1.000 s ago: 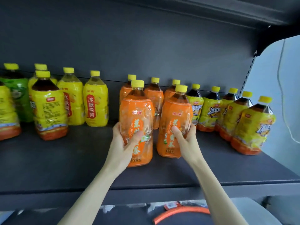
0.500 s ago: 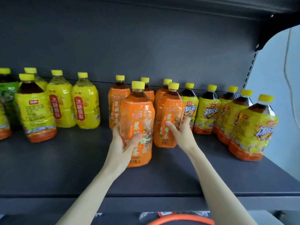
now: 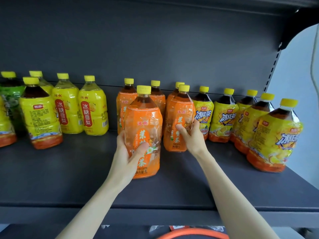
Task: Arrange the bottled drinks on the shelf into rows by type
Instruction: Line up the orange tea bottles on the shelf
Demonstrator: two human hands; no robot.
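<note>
Hands [image 3: 128,153] [image 3: 191,135] gripping glossy orange bottles [image 3: 143,121] [image 3: 179,116], matte shelf [image 3: 69,178]

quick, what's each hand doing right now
Left hand: grips the front orange bottle.
Right hand: grips the orange bottle beside it, which stands on the shelf.

Orange bottles [image 3: 143,118] stand upright between yellow bottles [image 3: 93,109] on the shelf [image 3: 69,178].

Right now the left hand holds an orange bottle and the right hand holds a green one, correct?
Not quite. The right hand grips the farther orange bottle, not a green one, as the head view shows. The left hand does hold an orange bottle, the nearer orange bottle.
</note>
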